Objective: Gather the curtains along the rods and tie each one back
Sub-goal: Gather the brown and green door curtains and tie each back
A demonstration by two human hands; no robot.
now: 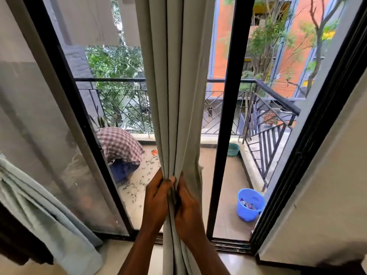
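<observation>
Two curtains show at the glass door (228, 116). At the far left the side curtain (39, 215), pale blue-grey, hangs bunched and slants down to the floor by the door's lower left corner. Next, behind the left pane, a person in a checked shirt (119, 145) crouches on the balcony floor, near the railing (123, 80). In the middle the gathered curtain (174, 96), pale grey, hangs in tight upright folds between the two black uprights of the door. The left hand (156, 203) grasps these folds from the left, fingers curled round the cloth with the fingertips on the front. The right hand (188, 211), just beside it across the folds, clasps the same bundle from the right, its fingers tucked into the pleats. Further right, a green basin (233, 149) sits in the balcony's far corner by the railing. A blue bucket (250, 204) with coloured bits inside stands nearer, close to the door's right edge.
</observation>
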